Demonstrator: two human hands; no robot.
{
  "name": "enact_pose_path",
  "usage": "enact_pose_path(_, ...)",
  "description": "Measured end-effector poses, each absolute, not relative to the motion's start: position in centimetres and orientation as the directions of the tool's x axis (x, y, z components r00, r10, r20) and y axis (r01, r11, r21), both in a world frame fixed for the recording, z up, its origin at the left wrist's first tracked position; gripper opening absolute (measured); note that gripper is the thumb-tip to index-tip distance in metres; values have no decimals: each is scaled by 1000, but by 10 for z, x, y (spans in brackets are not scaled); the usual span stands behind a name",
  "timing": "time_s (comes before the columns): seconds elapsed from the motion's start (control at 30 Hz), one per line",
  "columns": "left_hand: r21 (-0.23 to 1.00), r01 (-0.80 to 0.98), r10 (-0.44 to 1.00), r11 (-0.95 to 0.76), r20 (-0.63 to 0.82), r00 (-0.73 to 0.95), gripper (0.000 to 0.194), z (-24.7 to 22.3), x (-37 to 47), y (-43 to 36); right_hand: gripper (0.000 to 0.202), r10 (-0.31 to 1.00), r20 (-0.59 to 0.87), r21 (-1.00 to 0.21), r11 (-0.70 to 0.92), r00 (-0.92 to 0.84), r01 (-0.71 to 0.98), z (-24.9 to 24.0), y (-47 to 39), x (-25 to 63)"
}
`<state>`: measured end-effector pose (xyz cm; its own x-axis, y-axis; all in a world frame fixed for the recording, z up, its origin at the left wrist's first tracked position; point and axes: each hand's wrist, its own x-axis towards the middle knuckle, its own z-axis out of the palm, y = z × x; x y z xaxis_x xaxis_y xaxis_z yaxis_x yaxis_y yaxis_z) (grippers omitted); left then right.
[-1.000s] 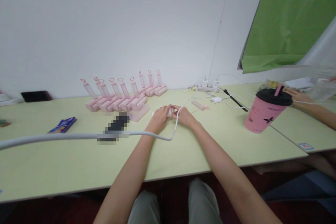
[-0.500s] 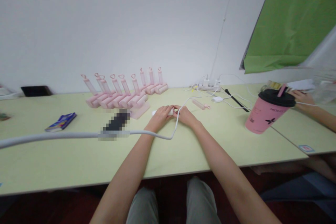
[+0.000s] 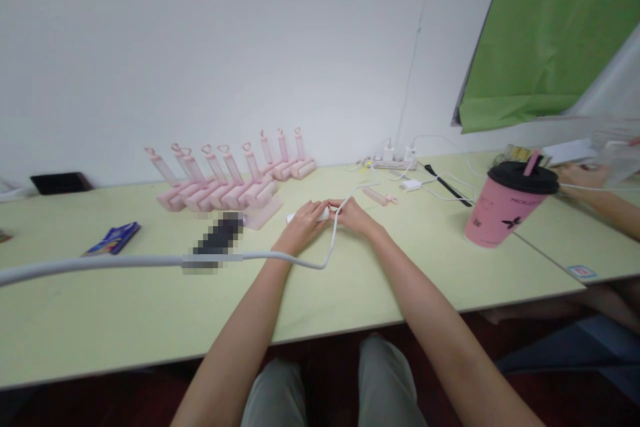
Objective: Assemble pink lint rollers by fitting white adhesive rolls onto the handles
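Two bare hands at a table (image 3: 340,307), as I watch from afar through the head camera. The left hand (image 3: 305,220) is closed over a white tube (image 3: 325,215), whose ends show on both sides of its fingers. The right hand (image 3: 353,215) has its fingers bent in at the tube's right end; whether they pinch anything small there I cannot tell.

Likely faults, in my judgement: the tube is smooth and looks round, so if the left fingers slackened while the right ones pushed, it could turn or slip out lengthwise. With the fingertips of both hands so close, one set may hide the end from me, and a crooked push could pass unnoticed. A white cable (image 3: 329,250) crosses my view in front of the right fingers; I cannot judge whether it is near enough to snag, but it does mask part of the hand.

Just beyond the right fingers lies a pink tube (image 3: 376,196) with a ring; a sweep of the knuckles might roll it. Beyond the left fingers stand pink holders (image 3: 220,195) bearing upright tubes, tall and slender, which a careless reach could topple. Well to the right of both hands, a lidded cup (image 3: 503,210) could spill if an elbow struck it.
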<state>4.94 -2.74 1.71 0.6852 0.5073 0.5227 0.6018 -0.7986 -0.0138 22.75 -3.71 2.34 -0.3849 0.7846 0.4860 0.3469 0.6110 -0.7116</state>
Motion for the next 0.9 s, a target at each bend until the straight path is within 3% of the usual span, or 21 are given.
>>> enact_pose_path(0.17, -47, 549, 443, -834, 536, 719, 43, 15, 50, -28, 29, 784, 453, -746, 594, -425, 302, 23, -33, 234)
enact_pose_path(0.43, -224, 477, 326, -850, 488, 810, 42, 20, 53, -30, 34, 834, 372, -841, 489, -409, 233, 9, -17, 242)
enact_pose_path(0.57, -214, 430, 259, -877, 542, 799, 40, 21, 60, -37, 42, 858, 325, -890, 420, -399, 177, 3, -10, 254)
enact_pose_path(0.73, -43, 532, 316, -845, 763, 563, 40, 28, 59, -40, 48, 898, 237, -925, 325, -372, 196, -3, -7, 267)
enact_pose_path(0.83, 179, 630, 427, -755, 865, 266, 43, 32, 52, -35, 43, 920, 250, -911, 330, -302, 249, -9, -4, 262)
enact_pose_path(0.9, 363, 602, 503, -711, 861, 75, 47, 33, 49, -30, 34, 929, 280, -881, 349, -243, 319, -13, 0, 259)
